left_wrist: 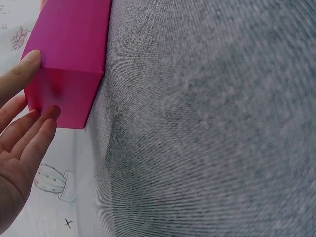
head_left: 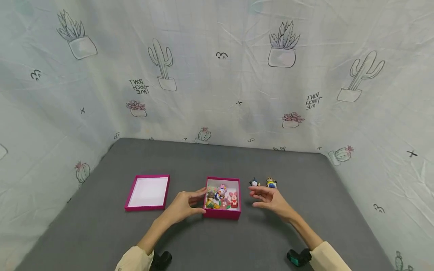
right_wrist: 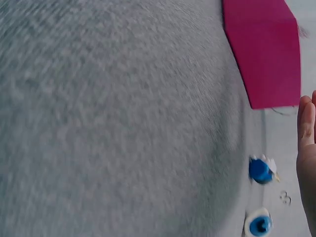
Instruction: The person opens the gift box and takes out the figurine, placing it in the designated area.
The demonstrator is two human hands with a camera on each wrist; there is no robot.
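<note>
On the pale patterned cloth (head_left: 210,86) that hangs ahead of me, I can make out the same short text twice, a left lettering (head_left: 139,86) and a right lettering (head_left: 313,100): DON'T TOUCH, then a last word that could be WE or ME, its characters looking reversed to me. Small cross signs (head_left: 239,103) are printed on that cloth too, one of them plain in my left wrist view, along with curved double-arch marks (head_left: 222,55).
</note>
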